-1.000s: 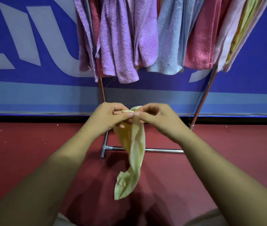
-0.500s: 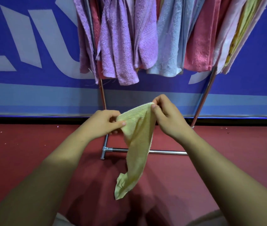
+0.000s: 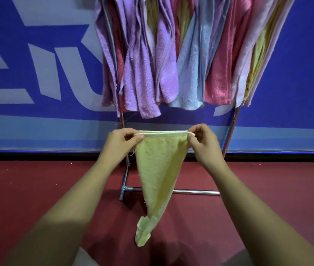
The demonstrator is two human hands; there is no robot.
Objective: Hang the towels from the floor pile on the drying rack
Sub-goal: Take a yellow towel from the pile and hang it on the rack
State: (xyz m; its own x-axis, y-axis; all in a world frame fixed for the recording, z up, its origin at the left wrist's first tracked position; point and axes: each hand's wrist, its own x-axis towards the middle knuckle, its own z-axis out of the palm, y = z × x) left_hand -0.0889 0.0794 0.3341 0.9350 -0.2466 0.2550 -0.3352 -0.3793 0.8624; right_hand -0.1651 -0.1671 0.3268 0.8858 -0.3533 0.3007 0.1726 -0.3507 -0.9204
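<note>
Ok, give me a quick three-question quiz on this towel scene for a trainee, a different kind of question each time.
1. True or false: the left hand and the right hand each pinch a top corner of the yellow towel.
2. On the drying rack, which towel hangs just right of the purple towels? A) green towel B) light blue towel C) black towel
3. Fill the gap: the rack stands on a ___ floor.
Key: 1 true; 2 B; 3 red.
</note>
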